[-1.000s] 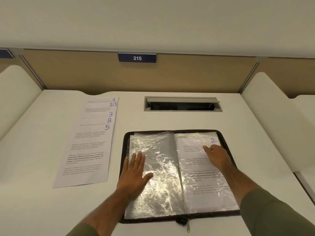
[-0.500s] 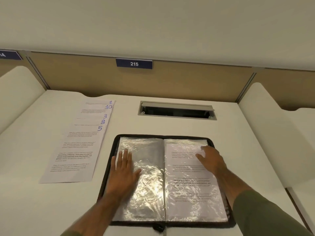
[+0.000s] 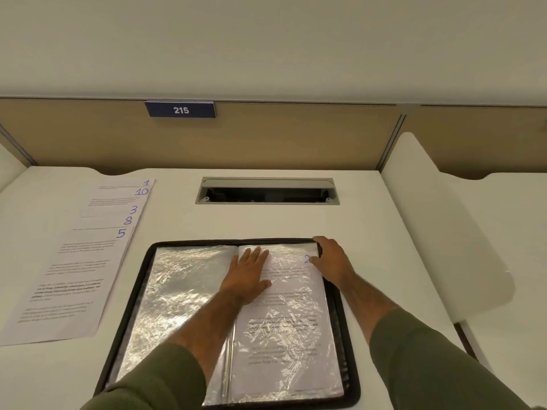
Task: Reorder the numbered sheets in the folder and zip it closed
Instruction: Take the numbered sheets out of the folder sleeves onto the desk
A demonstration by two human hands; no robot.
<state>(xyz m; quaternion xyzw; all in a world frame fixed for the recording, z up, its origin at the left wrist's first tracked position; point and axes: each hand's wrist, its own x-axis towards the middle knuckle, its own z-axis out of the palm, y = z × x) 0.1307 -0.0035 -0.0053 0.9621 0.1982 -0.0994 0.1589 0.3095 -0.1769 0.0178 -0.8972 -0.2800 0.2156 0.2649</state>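
Wall plate (image 3: 180, 109) reads 215; loose sheets (image 3: 77, 255) show 1, 10, 3, 8, 5.

The white bench (image 3: 183, 220) carries an open black folder (image 3: 352, 389). Fanned sheets (image 3: 74, 279) lie left of it, numbered 1, 10, 3, 8, 5.

- folder (image 3: 352, 344): black rim, cloth-like, matt
- plastic sleeves (image 3: 177, 294): clear, crinkled, glossy, strong glare
- loose sheets (image 3: 74, 276): white paper, matt, flat
- desk (image 3: 384, 232): off-white, smooth, low sheen
- cable hatch (image 3: 266, 182): grey, metal-looking lid, satin
- back panel (image 3: 266, 137): tan, matt
- sleeves of the person (image 3: 429, 365): olive cloth, soft, matt
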